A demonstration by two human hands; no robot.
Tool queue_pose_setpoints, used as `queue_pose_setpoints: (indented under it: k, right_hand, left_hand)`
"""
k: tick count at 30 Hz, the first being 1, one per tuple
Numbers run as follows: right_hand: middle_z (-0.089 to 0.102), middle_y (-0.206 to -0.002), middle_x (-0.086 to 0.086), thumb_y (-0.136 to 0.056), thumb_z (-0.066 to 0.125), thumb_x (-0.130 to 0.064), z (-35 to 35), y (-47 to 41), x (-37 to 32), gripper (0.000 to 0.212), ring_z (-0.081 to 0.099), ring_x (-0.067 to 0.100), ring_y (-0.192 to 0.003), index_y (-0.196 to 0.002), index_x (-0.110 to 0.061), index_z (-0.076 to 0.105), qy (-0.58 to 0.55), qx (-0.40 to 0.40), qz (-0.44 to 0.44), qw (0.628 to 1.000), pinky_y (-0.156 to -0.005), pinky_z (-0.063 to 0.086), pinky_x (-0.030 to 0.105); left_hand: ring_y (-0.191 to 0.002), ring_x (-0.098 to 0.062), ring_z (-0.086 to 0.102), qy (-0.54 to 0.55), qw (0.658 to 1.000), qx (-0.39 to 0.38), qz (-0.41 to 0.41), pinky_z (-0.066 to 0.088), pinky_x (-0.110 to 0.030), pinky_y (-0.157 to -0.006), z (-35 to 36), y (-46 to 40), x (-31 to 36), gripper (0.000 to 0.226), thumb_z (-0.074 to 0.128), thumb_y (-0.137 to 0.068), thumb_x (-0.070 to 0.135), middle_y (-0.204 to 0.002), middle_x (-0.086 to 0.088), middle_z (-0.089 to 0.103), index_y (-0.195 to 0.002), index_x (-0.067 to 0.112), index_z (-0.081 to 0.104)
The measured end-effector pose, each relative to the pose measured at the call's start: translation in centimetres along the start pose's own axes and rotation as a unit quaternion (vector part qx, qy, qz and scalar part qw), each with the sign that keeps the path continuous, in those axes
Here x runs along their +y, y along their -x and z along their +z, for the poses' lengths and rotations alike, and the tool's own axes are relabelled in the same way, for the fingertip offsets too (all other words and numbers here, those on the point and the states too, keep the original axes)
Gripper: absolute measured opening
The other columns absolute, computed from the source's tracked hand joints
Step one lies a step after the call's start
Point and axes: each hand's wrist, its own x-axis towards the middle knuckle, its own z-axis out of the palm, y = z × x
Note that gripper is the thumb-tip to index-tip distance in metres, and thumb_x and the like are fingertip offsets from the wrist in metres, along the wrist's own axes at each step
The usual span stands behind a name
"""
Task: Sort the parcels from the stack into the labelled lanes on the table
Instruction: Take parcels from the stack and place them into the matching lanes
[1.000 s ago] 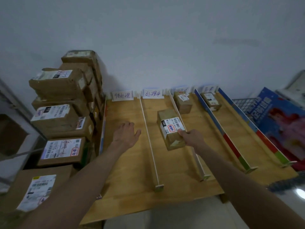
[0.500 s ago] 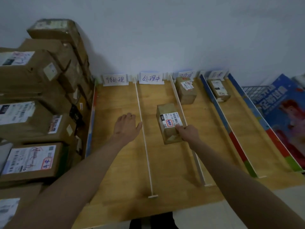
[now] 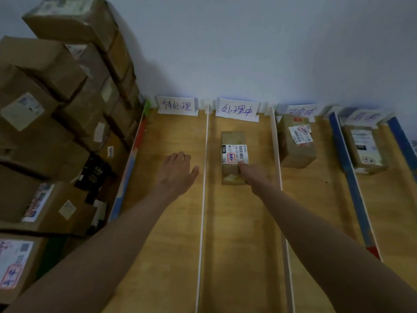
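Note:
A small brown parcel (image 3: 232,141) with a white label and a red mark lies in the second lane of the wooden table (image 3: 171,245), below that lane's handwritten sign (image 3: 237,109). My right hand (image 3: 253,173) grips its near right corner. My left hand (image 3: 177,171) hovers flat with spread fingers over the first lane, holding nothing. The stack of cardboard parcels (image 3: 56,109) rises along the table's left side. One parcel (image 3: 295,141) lies in the third lane and another (image 3: 363,147) in the fourth.
Thin white dividers (image 3: 203,199) and a blue divider (image 3: 352,184) separate the lanes. Paper signs stand at the far end against the pale wall (image 3: 248,41). The first lane holds no parcel.
My right hand has carried the parcel farther up the second lane and squared it with the dividers. My head has moved closer and lower over the table. The left hand stays over the first lane.

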Motion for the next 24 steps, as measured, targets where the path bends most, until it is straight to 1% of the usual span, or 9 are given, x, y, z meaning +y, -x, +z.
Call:
queue_pose_setpoints:
  k: [2,6,9,12,14,16,18,22,24]
  right_hand:
    - [0.067,-0.118,0.012,-0.098,0.054,-0.035,1.2,-2.6,-0.9,0.044,0.063,0.027,-0.098,-0.125,-0.001,0.063,-0.017,-0.007,0.016,1.0,-0.078,0.05,0.035]
    - [0.066,-0.119,0.017,-0.1,0.05,-0.037,3.3,-6.5,-2.4,0.048,0.058,0.025,-0.09,-0.125,0.001,0.063,0.005,-0.004,0.012,1.0,-0.074,0.047,0.034]
    - [0.065,-0.122,0.017,-0.1,0.049,-0.037,4.5,-8.6,-3.1,0.048,0.056,0.026,-0.092,-0.127,0.001,0.061,0.0,-0.003,0.013,1.0,-0.076,0.046,0.035]
    - [0.063,-0.125,0.016,-0.1,0.051,-0.039,5.6,-9.8,-3.6,0.051,0.06,0.03,-0.103,-0.129,0.002,0.06,-0.011,0.01,0.019,1.0,-0.081,0.049,0.036]
    - [0.063,-0.124,0.019,-0.1,0.049,-0.04,6.1,-10.1,-3.9,0.053,0.06,0.033,-0.108,-0.128,0.004,0.059,-0.001,0.019,0.012,1.0,-0.088,0.051,0.04]
    - [0.063,-0.123,0.019,-0.101,0.046,-0.041,6.5,-10.2,-4.1,0.054,0.06,0.031,-0.103,-0.127,0.004,0.059,0.005,0.019,0.002,1.0,-0.082,0.05,0.04]
    - [0.063,-0.122,0.019,-0.102,0.043,-0.042,6.5,-10.1,-4.2,0.055,0.057,0.028,-0.098,-0.128,0.004,0.059,0.014,0.018,-0.004,1.0,-0.078,0.046,0.036]
    - [0.06,-0.124,0.019,-0.101,0.046,-0.045,5.4,-8.7,-4.0,0.058,0.058,0.034,-0.11,-0.128,0.005,0.055,0.011,0.032,0.002,0.999,-0.088,0.05,0.042]
    - [0.057,-0.128,0.02,-0.1,0.048,-0.043,4.5,-7.1,-4.0,0.056,0.056,0.036,-0.115,-0.128,0.006,0.052,0.035,0.039,-0.012,0.999,-0.096,0.049,0.046]
  left_hand:
    - [-0.13,-0.025,0.043,-0.002,1.0,-0.003,-0.011,0.033,-0.038,-0.11,0.7,-1.4,-0.3,0.053,0.035,-0.102,0.048,-0.139,-0.007,0.05,-0.14,0.013,0.047]
    - [-0.132,-0.023,0.042,0.0,1.0,-0.007,-0.019,0.031,-0.036,-0.11,1.8,-3.1,-0.8,0.052,0.035,-0.102,0.048,-0.141,-0.005,0.049,-0.142,0.015,0.046]
    - [-0.133,-0.022,0.04,0.003,1.0,-0.006,-0.025,0.03,-0.035,-0.111,2.5,-4.0,-1.5,0.052,0.035,-0.103,0.047,-0.142,-0.004,0.048,-0.143,0.016,0.045]
    - [-0.134,-0.022,0.04,0.014,0.999,-0.009,-0.033,0.031,-0.036,-0.11,3.0,-4.4,-2.4,0.051,0.036,-0.103,0.045,-0.141,-0.005,0.048,-0.142,0.014,0.045]
    - [-0.136,-0.022,0.037,0.028,0.998,-0.018,-0.045,0.033,-0.036,-0.11,3.3,-4.4,-2.8,0.051,0.036,-0.103,0.045,-0.143,-0.004,0.046,-0.143,0.015,0.044]
    - [-0.138,-0.02,0.034,0.038,0.997,-0.026,-0.055,0.034,-0.036,-0.11,3.6,-4.2,-3.1,0.052,0.035,-0.103,0.046,-0.146,-0.003,0.043,-0.145,0.016,0.042]
    - [-0.139,-0.02,0.032,0.041,0.997,-0.031,-0.061,0.034,-0.036,-0.11,3.7,-3.8,-3.3,0.052,0.035,-0.103,0.046,-0.147,-0.002,0.042,-0.146,0.017,0.041]
    - [-0.139,-0.02,0.033,0.039,0.997,-0.034,-0.064,0.035,-0.037,-0.109,3.1,-2.2,-3.5,0.052,0.035,-0.103,0.047,-0.147,-0.002,0.041,-0.146,0.017,0.041]
    - [-0.139,-0.021,0.033,0.036,0.997,-0.036,-0.063,0.036,-0.037,-0.108,2.5,-1.2,-3.5,0.052,0.035,-0.103,0.047,-0.147,-0.003,0.041,-0.146,0.017,0.04]
